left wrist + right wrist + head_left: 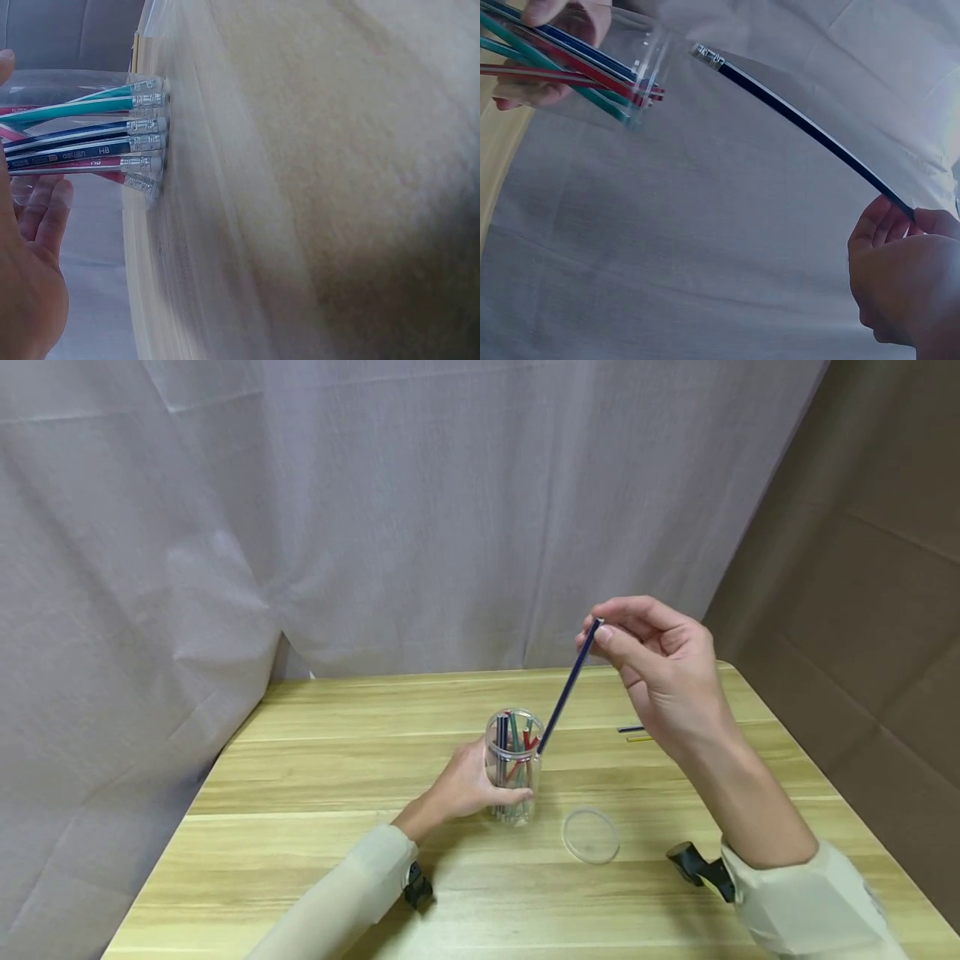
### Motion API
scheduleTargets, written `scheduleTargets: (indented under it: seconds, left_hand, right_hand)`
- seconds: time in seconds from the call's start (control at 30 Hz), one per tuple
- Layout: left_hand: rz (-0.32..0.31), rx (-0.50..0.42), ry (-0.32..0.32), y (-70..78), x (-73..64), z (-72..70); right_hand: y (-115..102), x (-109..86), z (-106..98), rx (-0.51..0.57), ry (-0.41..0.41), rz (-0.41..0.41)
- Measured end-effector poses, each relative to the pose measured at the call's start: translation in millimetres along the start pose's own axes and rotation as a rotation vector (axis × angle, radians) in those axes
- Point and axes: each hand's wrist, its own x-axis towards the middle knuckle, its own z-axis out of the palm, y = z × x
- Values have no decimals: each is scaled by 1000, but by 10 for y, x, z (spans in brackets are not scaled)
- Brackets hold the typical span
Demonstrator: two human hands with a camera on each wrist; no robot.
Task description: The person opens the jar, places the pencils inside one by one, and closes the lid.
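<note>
My left hand (468,782) is wrapped around a clear plastic jar (534,777) that stands upright on the table. Several blue, green and red pencils (90,142) lean inside it, their metal-banded eraser ends at the bottom. Between thumb and fingertips, my right hand (663,664) pinches the upper end of a dark blue pencil (567,689). That pencil slants down to the left, its eraser end (707,56) lowest. In the right wrist view a small gap separates this end from the jar's rim (654,71).
A round clear lid (591,836) lies on the wooden table (315,768) to the right of the jar. Behind the right wrist lie a blue pencil (630,728) and a yellow pencil (639,739), partly hidden. Grey cloth (405,527) hangs along the table's back edge.
</note>
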Motion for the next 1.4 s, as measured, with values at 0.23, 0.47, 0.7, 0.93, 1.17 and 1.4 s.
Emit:
scheduleTargets:
  seconds: [0.23,0.47,0.7,0.93,1.17,1.4]
  left_hand:
    - [4,10,7,10,-4,5]
    - [20,15,26,20,-9,15]
    - [21,11,11,30,-17,3]
    - [31,19,19,41,-32,-15]
    - [45,12,30,42,-34,-7]
    - [55,0,38,56,-35,7]
  right_hand:
    - [31,115,66,-13,3,-54]
    - [170,184,106,-41,-11,-79]
    - [304,178,99,-179,-31,-50]
    - [417,139,126,-361,-72,-1]
    - [543,70,145,-480,-132,25]
    - [691,-4,122,-509,-169,78]
